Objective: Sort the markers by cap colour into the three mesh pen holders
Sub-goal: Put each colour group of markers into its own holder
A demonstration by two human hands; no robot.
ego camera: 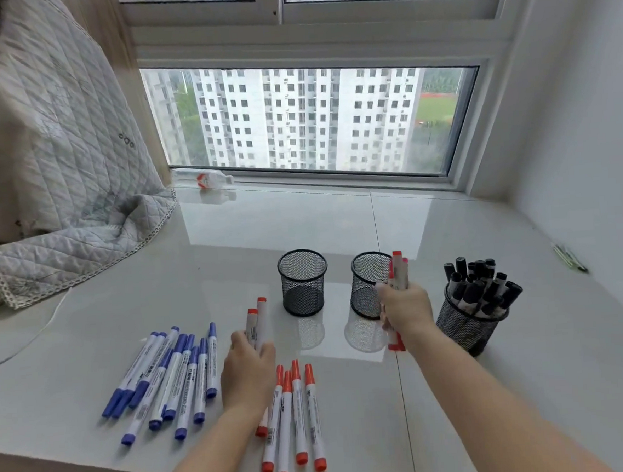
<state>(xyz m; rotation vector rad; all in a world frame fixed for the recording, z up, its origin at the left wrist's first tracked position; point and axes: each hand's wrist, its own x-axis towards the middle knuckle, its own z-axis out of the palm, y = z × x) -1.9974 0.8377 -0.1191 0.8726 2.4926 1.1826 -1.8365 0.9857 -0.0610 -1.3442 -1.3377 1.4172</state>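
The left hand (248, 369) hides the lower barrels of its red markers (257, 319); below the grip, print is unreadable.

Quilt (51, 173) was heaped at far left, edge draped on sill (265, 224). Bottle (208, 179) lay by window (309, 121). White cable (33, 336) ran under quilt.

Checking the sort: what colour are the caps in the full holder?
Black, seen in the head view: the right holder holds black-capped markers.
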